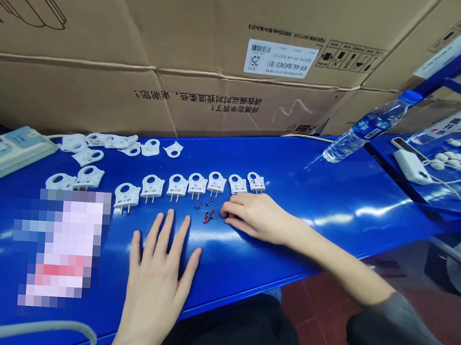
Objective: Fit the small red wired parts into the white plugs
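Note:
My left hand [157, 272] lies flat on the blue table [330, 199], fingers spread, holding nothing. My right hand [253, 215] rests on the table with its fingers curled, fingertips beside a small heap of red and black parts [206, 212]. Whether it pinches one I cannot tell. Just beyond the hands runs a row of several white plug halves with brass pins [196, 185]. More white plug shells [118, 144] lie loose at the back left.
Large cardboard boxes [183, 50] wall off the back of the table. A water bottle [368, 126] lies at the right rear. A white power strip [9, 151] sits at far left. A second blue surface holds a white charger [410, 165] and white parts.

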The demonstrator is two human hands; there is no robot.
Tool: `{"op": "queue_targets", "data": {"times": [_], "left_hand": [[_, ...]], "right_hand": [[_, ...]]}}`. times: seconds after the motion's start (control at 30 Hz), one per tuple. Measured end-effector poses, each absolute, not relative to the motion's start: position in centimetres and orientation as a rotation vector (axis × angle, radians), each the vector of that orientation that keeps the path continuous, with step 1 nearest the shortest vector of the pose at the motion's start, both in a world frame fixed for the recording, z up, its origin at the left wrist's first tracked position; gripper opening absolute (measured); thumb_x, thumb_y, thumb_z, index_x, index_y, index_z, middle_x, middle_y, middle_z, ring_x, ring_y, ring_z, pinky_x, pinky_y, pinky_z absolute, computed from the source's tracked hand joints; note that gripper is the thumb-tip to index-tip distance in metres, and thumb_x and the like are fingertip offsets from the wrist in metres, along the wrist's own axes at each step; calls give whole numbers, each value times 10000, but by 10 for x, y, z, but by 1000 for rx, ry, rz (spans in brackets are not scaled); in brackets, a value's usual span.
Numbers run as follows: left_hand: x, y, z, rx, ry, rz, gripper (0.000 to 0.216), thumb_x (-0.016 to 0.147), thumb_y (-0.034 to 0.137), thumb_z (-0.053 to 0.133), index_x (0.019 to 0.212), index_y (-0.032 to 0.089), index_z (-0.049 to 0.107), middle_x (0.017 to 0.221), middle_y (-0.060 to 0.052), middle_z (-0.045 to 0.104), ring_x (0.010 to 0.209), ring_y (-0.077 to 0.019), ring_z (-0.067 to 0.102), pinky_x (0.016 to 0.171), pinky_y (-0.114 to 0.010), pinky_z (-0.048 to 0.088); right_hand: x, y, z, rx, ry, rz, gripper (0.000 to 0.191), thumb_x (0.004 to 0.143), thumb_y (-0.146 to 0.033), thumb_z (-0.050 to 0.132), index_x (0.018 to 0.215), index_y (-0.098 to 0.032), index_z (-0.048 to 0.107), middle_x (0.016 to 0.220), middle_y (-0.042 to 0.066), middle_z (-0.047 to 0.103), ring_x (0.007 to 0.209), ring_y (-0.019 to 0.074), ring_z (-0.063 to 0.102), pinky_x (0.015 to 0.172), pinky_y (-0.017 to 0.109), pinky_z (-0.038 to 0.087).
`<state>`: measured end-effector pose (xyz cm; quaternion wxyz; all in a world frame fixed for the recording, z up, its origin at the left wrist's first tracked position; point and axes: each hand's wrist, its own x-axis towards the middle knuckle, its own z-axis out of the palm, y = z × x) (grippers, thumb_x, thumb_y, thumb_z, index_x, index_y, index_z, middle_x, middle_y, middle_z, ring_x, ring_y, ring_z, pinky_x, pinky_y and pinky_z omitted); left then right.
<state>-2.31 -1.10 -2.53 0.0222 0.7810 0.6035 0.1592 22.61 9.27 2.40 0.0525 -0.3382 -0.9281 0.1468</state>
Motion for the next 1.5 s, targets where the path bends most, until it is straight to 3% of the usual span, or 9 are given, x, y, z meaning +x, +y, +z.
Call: {"op": "queue_targets", "data": {"times": [0.2,0.57,0.8,1.13,1.37,1.5], "left_hand": [[-20,-12,-21,2398,1865,490,609,1053,424,409,1626,225,355,1715,-142,328,1614,-340,235,1291,-624,151],[-23,-11,-25,2442,1857,501,632,1047,432,422,1641,244,317,1715,-147,326,1609,-350,247,1281,-635,167],[-22,-11,-23,2414,1861,498,621,1051,425,411,1637,238,326,1719,-145,318,1611,-349,241,1284,-631,160],[-21,-12,-22,2408,1866,490,615,1056,423,408,1637,237,326,1713,-144,330,1614,-341,233,1284,-633,165],[-22,-12,-22,2430,1859,498,613,1062,428,403,1636,230,324,1713,-157,327,1612,-346,240,1280,-639,168],[-24,-11,-25,2461,1858,501,626,1059,448,405,1640,231,316,1711,-160,330,1608,-348,250,1275,-640,179]], "right_hand": [[226,92,24,-1115,-2853,243,236,1091,-285,463,1107,-171,669,1010,102,684,860,214,597,703,323,416],[229,91,30,-1091,-2880,263,209,1074,-252,526,1174,-172,691,1028,110,694,893,234,615,757,343,458],[230,93,30,-1052,-2803,191,350,1123,-274,380,1316,-202,663,1081,110,684,956,234,605,761,341,473],[245,109,33,-1155,-2541,308,261,1116,-297,426,1136,-197,666,1106,93,664,984,212,618,835,334,503],[251,117,24,-1212,-2364,349,315,1117,-290,393,1304,-221,637,1148,101,632,953,211,639,853,364,531],[250,118,21,-1212,-2334,347,311,1117,-292,386,1195,-215,677,1161,105,630,948,209,641,837,364,535]]}}
